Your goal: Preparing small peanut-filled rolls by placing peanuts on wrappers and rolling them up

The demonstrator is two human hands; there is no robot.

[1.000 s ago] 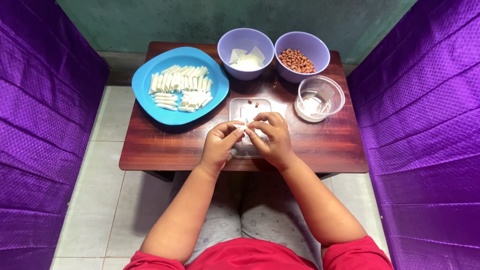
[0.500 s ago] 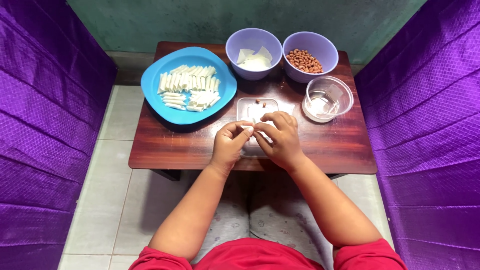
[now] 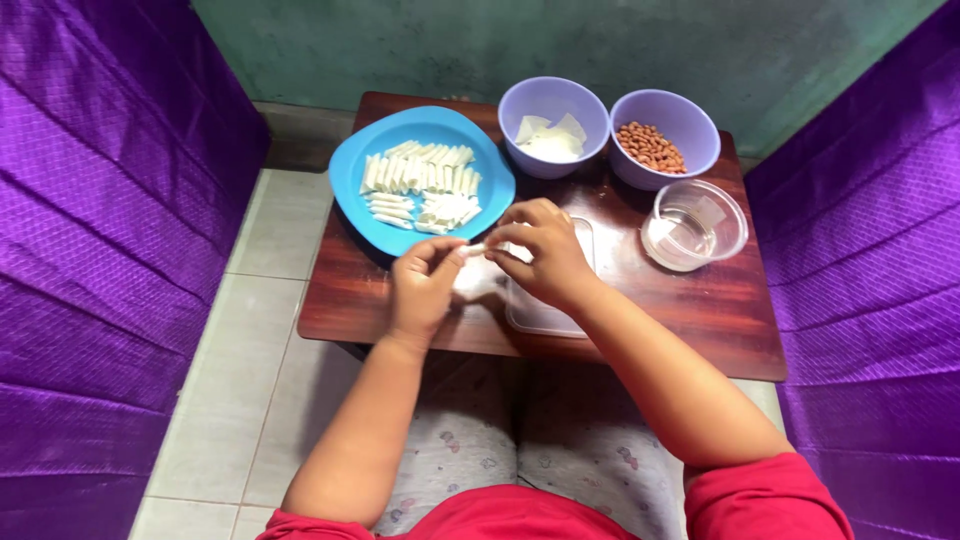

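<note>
The right hand (image 3: 540, 255) half hides a clear tray (image 3: 545, 315). Both hands, left hand (image 3: 425, 285) nearer, pinch a small white roll (image 3: 473, 250) between closed fingers above the bench (image 3: 700, 320).

A bright blue plate (image 3: 350, 190) carries pale white rolls (image 3: 420, 180). At one o'clock, two lilac bowls (image 3: 520, 100) hold white wrappers (image 3: 548, 138) and reddish-brown peanuts (image 3: 650, 148). The counter (image 3: 700, 310) is dark red-brown wood; quilted purple fabric (image 3: 90, 220) flanks it.
</note>
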